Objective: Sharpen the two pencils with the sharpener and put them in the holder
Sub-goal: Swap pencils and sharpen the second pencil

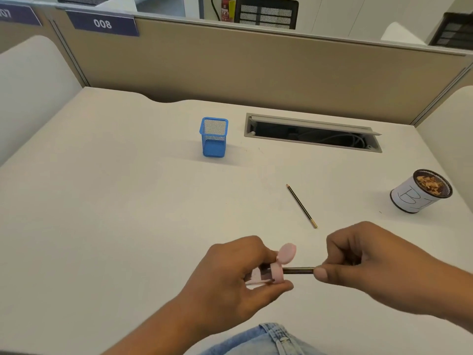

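Left hand (230, 275) fingers grip the pink sharpener (268, 274); right hand (363, 262) fingers pinch a pencil (298, 271) in it. Beyond it, second pencil (302, 206), blue holder (214, 139).

Desk (115, 201): holder (214, 138), pencil (302, 206), shavings cup (414, 198).

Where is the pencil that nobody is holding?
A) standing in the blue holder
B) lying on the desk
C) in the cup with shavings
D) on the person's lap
B: the loose pencil lies flat on the desk, while the right hand holds the other pencil in the sharpener gripped by the left hand.
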A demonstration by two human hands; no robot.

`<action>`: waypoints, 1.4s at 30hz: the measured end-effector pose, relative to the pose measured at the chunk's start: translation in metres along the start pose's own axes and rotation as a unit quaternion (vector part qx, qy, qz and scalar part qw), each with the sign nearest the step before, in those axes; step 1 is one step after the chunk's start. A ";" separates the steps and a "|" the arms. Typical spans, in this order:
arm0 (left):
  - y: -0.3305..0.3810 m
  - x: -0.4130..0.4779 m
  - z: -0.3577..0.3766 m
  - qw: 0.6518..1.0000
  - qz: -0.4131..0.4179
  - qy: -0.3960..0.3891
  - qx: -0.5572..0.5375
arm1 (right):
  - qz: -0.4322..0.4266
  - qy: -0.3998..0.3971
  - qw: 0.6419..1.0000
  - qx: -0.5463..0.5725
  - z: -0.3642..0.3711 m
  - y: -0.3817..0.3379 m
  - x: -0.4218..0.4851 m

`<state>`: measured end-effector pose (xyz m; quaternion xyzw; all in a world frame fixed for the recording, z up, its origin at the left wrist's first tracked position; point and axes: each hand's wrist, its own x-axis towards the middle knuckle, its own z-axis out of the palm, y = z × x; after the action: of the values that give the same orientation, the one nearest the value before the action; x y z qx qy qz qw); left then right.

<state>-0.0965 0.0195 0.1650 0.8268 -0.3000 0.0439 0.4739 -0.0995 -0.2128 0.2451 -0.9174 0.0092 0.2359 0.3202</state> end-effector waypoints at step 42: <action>0.007 0.001 0.000 0.939 -0.217 -0.024 -0.266 | -0.331 0.149 0.846 -0.391 -0.013 -0.010 0.001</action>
<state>-0.0994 0.0162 0.1703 0.7160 -0.1255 -0.1612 0.6675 -0.0912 -0.2124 0.2593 -0.9395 -0.3402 -0.0394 -0.0112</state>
